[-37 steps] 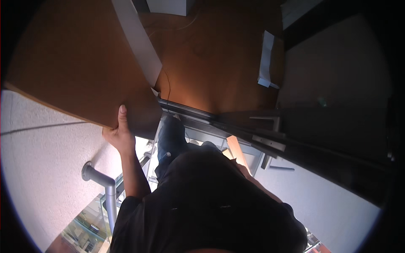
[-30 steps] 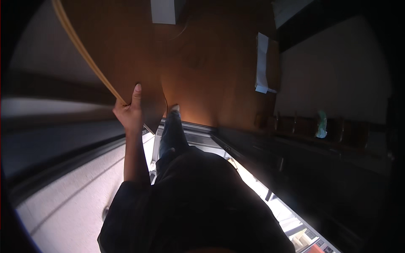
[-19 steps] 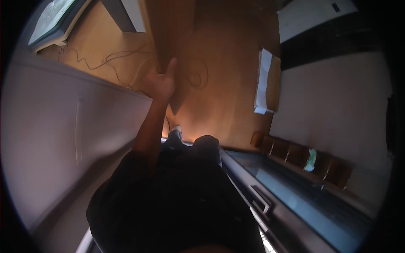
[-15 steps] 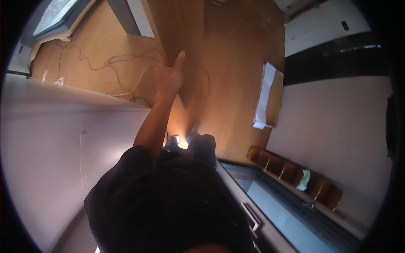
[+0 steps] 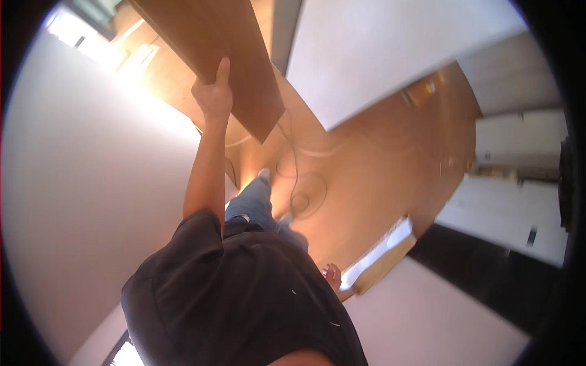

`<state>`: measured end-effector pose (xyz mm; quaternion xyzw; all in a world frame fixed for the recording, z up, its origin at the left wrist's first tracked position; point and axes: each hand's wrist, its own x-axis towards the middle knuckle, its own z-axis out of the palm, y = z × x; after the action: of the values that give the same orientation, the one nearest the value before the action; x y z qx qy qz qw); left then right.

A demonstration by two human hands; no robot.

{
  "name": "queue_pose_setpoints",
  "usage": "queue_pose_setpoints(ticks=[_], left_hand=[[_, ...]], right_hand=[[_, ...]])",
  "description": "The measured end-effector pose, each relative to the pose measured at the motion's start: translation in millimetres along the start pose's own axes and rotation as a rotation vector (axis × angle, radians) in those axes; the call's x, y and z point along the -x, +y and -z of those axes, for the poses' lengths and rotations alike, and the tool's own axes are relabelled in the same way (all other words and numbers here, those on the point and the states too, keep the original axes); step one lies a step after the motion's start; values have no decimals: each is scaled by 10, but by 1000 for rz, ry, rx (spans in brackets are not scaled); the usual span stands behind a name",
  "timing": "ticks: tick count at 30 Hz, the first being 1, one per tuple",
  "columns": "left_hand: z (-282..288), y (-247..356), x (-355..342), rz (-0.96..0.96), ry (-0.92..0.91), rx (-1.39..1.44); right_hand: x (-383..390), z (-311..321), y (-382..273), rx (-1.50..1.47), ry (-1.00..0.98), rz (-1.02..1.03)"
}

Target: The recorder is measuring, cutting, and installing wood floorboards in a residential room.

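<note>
My left hand (image 5: 213, 94) grips the near edge of a long brown wooden board (image 5: 229, 49), its thumb lying along the board's face. The board is held out in front of me, off to the left, and its far end runs out of view at the top. Low at my right side, my right hand (image 5: 331, 276) hangs with loosely curled fingers a little apart. Nothing shows in it. Part of that hand is hidden beside my dark shirt.
A pale wall (image 5: 110, 171) runs close along my left. Thin cables (image 5: 297, 174) loop over the wooden floor (image 5: 372, 177) near my feet. A large white panel (image 5: 390, 55) juts in ahead on the right. An open-looking box (image 5: 384, 262) with white material lies at the right wall.
My view has swung right, bringing the white panel in and the chairs out of sight. The board stays in my left hand and now slants left. My right hand has come into view.
</note>
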<state>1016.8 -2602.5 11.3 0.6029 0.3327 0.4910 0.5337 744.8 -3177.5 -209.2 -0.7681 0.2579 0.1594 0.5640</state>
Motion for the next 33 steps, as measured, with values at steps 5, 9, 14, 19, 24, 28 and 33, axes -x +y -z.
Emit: queue_pose_setpoints(ticks=[5,9,14,19,24,28,33], left_hand=[[331,-439,-1016,-11,153,-127],[529,-800,-1971,17,269,-201],[655,-1184,-2966,44,307,-348],[755,-1525,-3757,134,381,-376],[1100,-2238,-4854,98,565,-435],[1431,-2408,-5864,133,685,-467],[1814,-2458,-6671,252,876,-593]], right_hand=[[-1277,-1082,-1329,240,-327,78],[-1858,-2416,-2694,414,-412,209],[-2503,-3667,-3881,475,-573,331],[-3008,-4762,-4755,646,-664,385],[-3529,-6620,-5539,902,-843,445],[-3789,-8200,-6104,987,-969,587],[-3643,-10234,-7238,1202,-1247,722]])
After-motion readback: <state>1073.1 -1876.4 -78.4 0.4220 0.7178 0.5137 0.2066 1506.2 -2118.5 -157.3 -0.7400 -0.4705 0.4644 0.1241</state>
